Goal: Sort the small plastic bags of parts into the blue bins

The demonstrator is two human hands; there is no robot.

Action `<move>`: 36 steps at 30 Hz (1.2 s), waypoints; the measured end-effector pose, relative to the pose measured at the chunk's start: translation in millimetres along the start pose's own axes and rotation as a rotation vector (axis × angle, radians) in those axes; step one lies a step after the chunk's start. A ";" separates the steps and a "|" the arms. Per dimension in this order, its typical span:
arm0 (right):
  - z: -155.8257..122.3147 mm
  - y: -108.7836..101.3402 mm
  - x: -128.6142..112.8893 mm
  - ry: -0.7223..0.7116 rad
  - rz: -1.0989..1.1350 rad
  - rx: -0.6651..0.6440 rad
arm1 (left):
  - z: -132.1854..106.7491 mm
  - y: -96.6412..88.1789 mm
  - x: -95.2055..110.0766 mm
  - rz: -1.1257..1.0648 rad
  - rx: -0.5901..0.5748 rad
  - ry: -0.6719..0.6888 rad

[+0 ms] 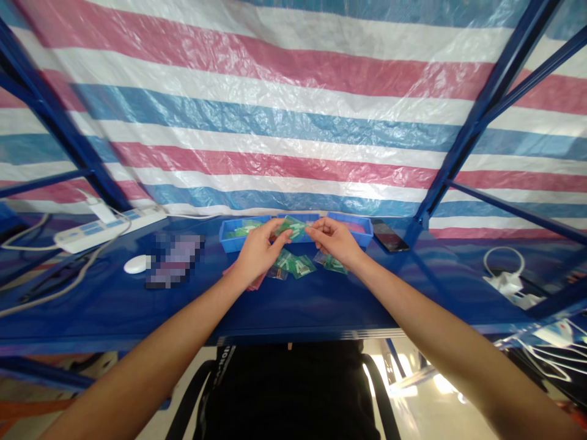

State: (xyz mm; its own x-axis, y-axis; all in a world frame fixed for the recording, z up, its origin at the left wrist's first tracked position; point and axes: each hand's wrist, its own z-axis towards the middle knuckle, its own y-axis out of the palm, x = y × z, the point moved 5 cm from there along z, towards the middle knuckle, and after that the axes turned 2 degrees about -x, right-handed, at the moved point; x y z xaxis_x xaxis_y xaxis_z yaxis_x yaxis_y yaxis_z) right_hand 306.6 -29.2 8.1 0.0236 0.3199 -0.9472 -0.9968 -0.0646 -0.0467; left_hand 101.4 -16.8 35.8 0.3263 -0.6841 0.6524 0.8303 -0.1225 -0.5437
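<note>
While both forearms reach forward over the blue tabletop (312,305), one translucent green plastic packet (296,227) is held above it, in front of the blue plastic bins (233,244). The packet extends crosswise between the hands, its far edge sloping down toward the right; fingers cover its ends, so the exact long axis cannot be told. The left hand (263,244) grips the packet's left part between thumb and fingers; the right hand (334,241) pinches its right corner with the fingertips.

Three bins stand side by side in a left-to-right row: green packets show in the left one and reddish contents in the right one, while the middle one is partly hidden by the hands. Below the hands lie two groups of loose green packets (300,267), one at centre and one beneath the right hand; overlap prevents an exact count. Reddish packets (257,283) lie partly covered by the left wrist. One black rectangular phone (391,236) rests just right of the bins, its long axis slanting away to the left. At left are one white oval object (136,264) and one long white power strip (110,229).
</note>
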 end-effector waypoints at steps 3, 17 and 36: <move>0.5 2.4 -0.2 -0.040 0.038 -0.032 | -1.8 6.4 -3.6 -0.139 -0.033 -0.013; 1.1 3.0 2.8 -0.054 0.084 -0.043 | -1.8 1.2 11.7 0.085 -0.023 0.117; 1.6 1.0 3.4 -0.160 -0.187 -0.023 | 0.5 1.1 -0.3 -0.115 0.021 0.041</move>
State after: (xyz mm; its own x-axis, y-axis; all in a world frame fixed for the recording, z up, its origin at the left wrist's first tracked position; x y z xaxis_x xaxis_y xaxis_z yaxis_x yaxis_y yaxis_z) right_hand 305.6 -26.6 5.4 0.1935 0.4742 -0.8589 -0.9742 -0.0111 -0.2256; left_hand 102.5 -16.4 35.3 0.2099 -0.6953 0.6874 0.8704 -0.1873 -0.4553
